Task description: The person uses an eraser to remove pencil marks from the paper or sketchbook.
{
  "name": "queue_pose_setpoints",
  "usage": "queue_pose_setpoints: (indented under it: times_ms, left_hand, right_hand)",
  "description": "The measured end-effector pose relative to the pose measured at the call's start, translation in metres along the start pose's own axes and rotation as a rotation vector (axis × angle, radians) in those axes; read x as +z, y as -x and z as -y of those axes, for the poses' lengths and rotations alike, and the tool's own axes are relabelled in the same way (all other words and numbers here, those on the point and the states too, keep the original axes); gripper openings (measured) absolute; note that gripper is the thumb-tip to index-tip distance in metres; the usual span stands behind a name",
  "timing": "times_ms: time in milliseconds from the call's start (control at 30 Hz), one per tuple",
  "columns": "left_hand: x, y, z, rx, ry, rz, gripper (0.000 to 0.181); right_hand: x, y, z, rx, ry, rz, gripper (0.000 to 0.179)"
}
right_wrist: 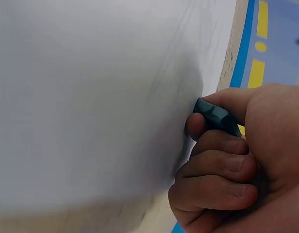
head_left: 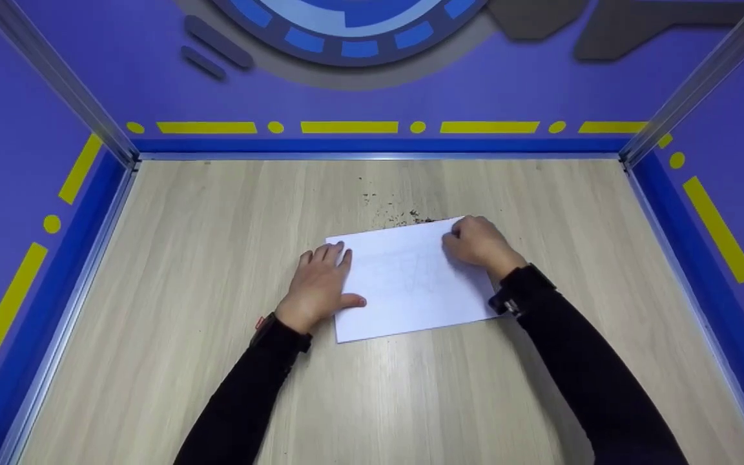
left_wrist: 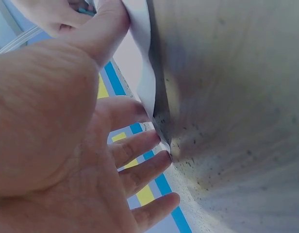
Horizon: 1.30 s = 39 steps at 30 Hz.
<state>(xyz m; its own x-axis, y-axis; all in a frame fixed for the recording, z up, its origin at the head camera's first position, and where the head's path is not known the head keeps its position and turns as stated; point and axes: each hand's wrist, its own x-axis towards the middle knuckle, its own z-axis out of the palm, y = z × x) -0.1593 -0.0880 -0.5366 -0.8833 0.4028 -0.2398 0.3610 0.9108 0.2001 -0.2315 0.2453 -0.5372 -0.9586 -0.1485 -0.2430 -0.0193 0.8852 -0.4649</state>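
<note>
Behind the wood-grain tabletop (head_left: 204, 258) stands a purple back wall (head_left: 217, 103) with yellow dashes (head_left: 349, 127) and a blue ring design (head_left: 359, 48), metal posts (head_left: 64, 79) rising at the tabletop's far corners.

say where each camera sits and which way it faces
Head: on the head, facing forward and down at a white paper sheet; left hand, right hand, black sleeves show.
Left wrist: worn there, facing the sheet's edge past left-hand fingers; right hand partly shows.
Right wrist: worn there, facing sheet and right-hand fingers pinching a dark teal faceted lump.
Both wrist views share the sheet and right hand.
</note>
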Motion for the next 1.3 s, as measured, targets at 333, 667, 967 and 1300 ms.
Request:
queue_pose_setpoints:
  times_ms: [333,667,967,1300]
  left_hand:
    - [-0.001,-0.001,0.001,0.011,0.013,-0.001,0.108]
    - [0.000,-0.002,-0.001,0.012,0.013,0.002,0.108]
    - [-0.002,-0.003,0.000,0.022,0.000,-0.010,0.108]
    - [0.001,-0.001,0.002,0.040,0.005,-0.056,0.107]
  right_hand:
    - [-0.006,0.009,-0.010,0.035,0.066,-0.010,0.037]
    - [-0.008,0.017,0.004,0.070,0.109,0.045,0.039]
    - [0.022,0.013,0.067,-0.019,0.042,0.087,0.038]
    - [0.055,-0.005,0.119,-0.118,0.197,0.086,0.039]
